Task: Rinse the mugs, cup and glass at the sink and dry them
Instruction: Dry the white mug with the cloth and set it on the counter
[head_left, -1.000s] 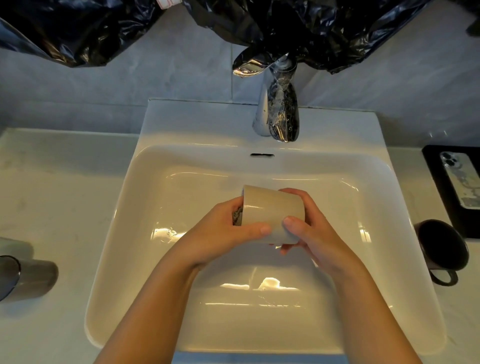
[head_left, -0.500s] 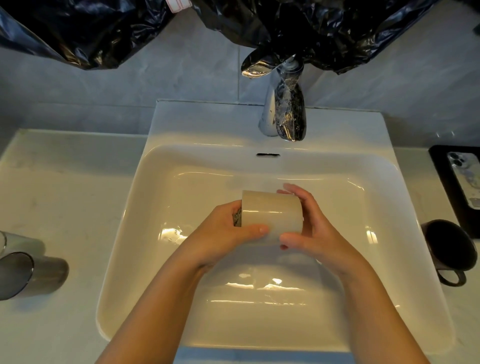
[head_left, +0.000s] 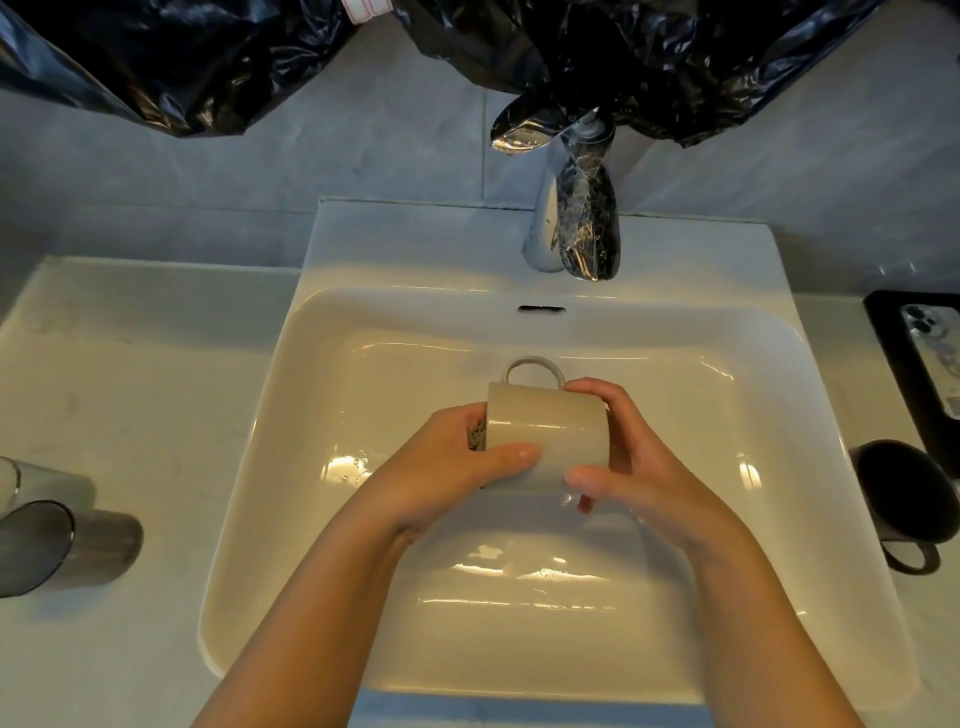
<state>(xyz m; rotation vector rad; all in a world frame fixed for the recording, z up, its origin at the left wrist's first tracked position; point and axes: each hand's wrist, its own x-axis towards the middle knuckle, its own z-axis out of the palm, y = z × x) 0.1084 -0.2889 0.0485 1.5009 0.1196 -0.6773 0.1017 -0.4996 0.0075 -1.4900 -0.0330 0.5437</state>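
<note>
A beige mug (head_left: 550, 434) lies on its side above the white sink basin (head_left: 322, 374), mouth to the left and handle pointing away from me. My left hand (head_left: 457, 467) grips it at the mouth, thumb along the front wall, with a bit of grey cloth or scourer showing at the rim. My right hand (head_left: 639, 467) curls round the mug's base end. A dark mug (head_left: 906, 493) lies on its side on the counter at the right. A smoky grey glass (head_left: 57, 545) lies on its side at the left edge.
The chrome tap (head_left: 571, 218) stands behind the basin with no water running. Black plastic sheeting (head_left: 208, 57) hangs over the wall above. At the far right a phone (head_left: 937, 358) rests on a black tray.
The mug has turned in my hands so that its handle now shows at the far side. My view has shifted slightly left.
</note>
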